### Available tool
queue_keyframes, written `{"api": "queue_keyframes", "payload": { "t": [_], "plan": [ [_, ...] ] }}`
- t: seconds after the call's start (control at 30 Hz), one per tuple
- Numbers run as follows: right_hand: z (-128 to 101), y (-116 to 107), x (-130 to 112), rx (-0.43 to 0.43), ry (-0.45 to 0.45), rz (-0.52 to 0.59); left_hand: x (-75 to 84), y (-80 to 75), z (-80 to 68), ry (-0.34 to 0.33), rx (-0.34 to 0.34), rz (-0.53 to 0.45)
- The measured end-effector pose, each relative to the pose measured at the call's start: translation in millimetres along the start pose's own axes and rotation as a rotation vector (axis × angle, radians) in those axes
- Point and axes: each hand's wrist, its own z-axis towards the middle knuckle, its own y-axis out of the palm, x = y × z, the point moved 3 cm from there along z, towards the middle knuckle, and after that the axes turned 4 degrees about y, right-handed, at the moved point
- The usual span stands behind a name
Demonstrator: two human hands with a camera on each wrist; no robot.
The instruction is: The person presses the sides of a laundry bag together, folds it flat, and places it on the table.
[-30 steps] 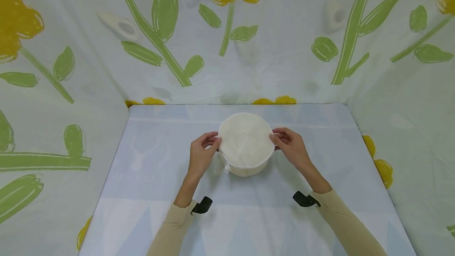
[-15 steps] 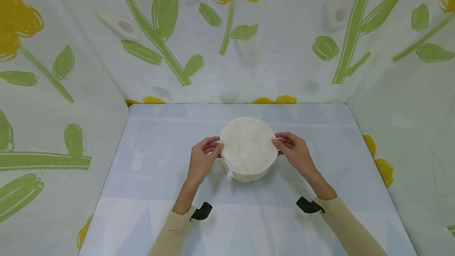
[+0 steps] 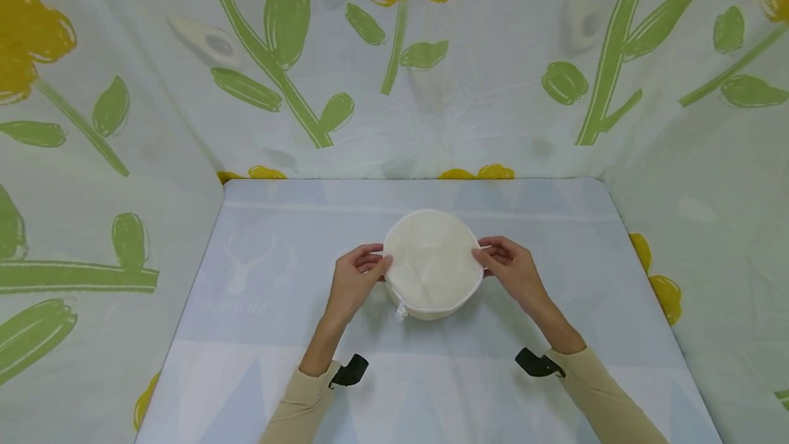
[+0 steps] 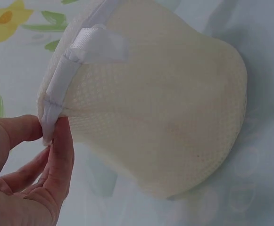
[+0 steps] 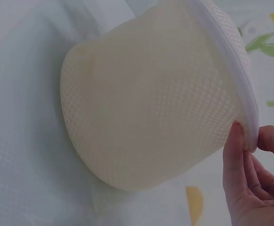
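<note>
The mesh bag [image 4: 160,103] is top-up over the counter [image 3: 431,396], its round top [image 3: 433,255] spread out. The left hand [image 3: 355,276] and right hand [image 3: 513,269] each pinch the white rim [image 5: 246,89] at opposite sides. Spreading appears complete; release appears outstanding. Whether the bag rests on the counter is unclear.
</note>
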Motion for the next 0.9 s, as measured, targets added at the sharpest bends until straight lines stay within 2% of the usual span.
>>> {"api": "queue_keyframes", "payload": {
  "t": [0.9],
  "plan": [
    [4,10,28,-0.002,0.021,-0.007,-28.5,1.4,0.2,-0.005,0.001,0.081]
  ]
}}
